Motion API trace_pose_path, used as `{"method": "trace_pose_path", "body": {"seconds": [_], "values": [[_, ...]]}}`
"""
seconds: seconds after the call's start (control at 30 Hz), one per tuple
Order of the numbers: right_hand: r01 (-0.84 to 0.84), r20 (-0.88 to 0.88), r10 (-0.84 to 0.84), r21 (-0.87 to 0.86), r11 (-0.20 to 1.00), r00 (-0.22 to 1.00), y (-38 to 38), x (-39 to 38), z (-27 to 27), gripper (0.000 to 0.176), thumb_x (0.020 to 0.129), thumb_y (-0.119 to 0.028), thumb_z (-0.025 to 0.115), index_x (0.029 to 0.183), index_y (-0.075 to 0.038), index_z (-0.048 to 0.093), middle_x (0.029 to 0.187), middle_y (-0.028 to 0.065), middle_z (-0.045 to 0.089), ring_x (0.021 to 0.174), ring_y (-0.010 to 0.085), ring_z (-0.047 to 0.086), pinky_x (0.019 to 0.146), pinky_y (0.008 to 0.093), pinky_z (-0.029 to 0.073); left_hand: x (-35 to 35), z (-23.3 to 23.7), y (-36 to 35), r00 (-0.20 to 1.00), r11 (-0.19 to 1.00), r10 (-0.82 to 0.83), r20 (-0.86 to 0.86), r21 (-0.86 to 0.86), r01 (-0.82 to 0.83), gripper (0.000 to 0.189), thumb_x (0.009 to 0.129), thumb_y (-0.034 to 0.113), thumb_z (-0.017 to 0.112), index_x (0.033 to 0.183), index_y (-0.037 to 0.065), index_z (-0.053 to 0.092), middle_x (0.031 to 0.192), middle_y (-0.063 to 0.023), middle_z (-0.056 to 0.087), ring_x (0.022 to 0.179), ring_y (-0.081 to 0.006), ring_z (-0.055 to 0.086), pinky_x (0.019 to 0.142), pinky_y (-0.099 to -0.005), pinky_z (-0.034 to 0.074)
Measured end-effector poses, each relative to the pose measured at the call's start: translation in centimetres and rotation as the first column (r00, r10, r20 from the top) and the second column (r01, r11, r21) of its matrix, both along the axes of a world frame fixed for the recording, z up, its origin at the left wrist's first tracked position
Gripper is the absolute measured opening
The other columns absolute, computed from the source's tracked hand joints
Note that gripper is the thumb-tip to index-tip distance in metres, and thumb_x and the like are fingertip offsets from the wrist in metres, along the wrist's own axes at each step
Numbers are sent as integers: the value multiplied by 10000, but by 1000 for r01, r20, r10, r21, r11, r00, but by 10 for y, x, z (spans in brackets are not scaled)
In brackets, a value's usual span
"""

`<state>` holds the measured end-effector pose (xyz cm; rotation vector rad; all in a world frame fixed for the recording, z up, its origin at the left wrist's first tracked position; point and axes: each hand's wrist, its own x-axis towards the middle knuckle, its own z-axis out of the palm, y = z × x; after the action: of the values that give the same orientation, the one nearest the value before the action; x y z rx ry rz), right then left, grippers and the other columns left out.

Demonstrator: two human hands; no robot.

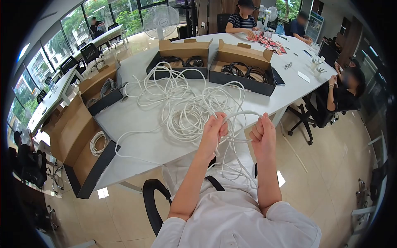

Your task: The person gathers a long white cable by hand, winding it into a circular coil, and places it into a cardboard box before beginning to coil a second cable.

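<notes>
- Heap [186,120] of white cable lay loose on the table [136,146], strands looping outward on every side.
- Left hand [216,127], just right of the heap and raised at the table's near edge: fingers curled, clamped on several strands of the cable [244,112].
- Right hand [263,132], farther right of the heap: thumb and fingers closed together on the same cable; a loop spanned the space between both hands.
- More strands hung below the hands, nearer the wearer than the heap, over the lap.
- Left of the heap, near side: open box [98,167] with a white coil [99,144] inside.
- Left of the heap, farther back: open box [105,101], grey coil [107,87] inside.
- Beyond the heap: two open boxes side by side, left one [197,74] and right one [244,84], both holding black cables; white strands crossed the left one's front.
- Beyond the heap to the right: dark phone [278,77], white card [303,77], pile of red packets [273,43].
- Co-worker [244,20] in a striped shirt at the far edge, beyond the heap, hands at the packets.
</notes>
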<state>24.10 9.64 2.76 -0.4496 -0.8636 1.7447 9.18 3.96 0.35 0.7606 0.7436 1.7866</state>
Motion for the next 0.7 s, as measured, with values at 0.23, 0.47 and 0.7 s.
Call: {"method": "trace_pose_path", "body": {"seconds": [0.23, 0.47, 0.7], "values": [[-46, 177, -16, 339, 940, 984, 6, 10, -3, 285, 971, -279, 469, 863, -27, 543, 692, 20, 470, 586, 106, 437, 566, 254, 369, -19, 11, -30, 977, 983, -181, -116, -47, 176, 258, 990, 294, 425, 969, 42, 471, 618, 53, 312, 533, -70, 267, 531, -228, 263], [-45, 378, -488, 824, 565, 787, 32, 9, 23, 454, 976, -331, 416, 1272, 9, 470, 1318, 100, 465, 1246, 201, 399, 1060, 360, 253, -16, 27, -65, 738, 781, -620, -264, -122, 613, 256, 986, 287, 443, 930, 41, 485, 635, 56, 354, 543, -50, 274, 499, -204, 230], [-349, 594, -440, 780, 519, 674, 35, 8, 32, 478, 839, -113, 608, 1298, -91, 478, 1182, 123, 567, 1141, 269, 514, 1082, 368, 246, -18, 26, -63, 641, 750, -647, -413, -193, 633, 253, 983, 270, 456, 911, 36, 518, 669, 69, 376, 579, -32, 293, 514, -191, 252]]}}
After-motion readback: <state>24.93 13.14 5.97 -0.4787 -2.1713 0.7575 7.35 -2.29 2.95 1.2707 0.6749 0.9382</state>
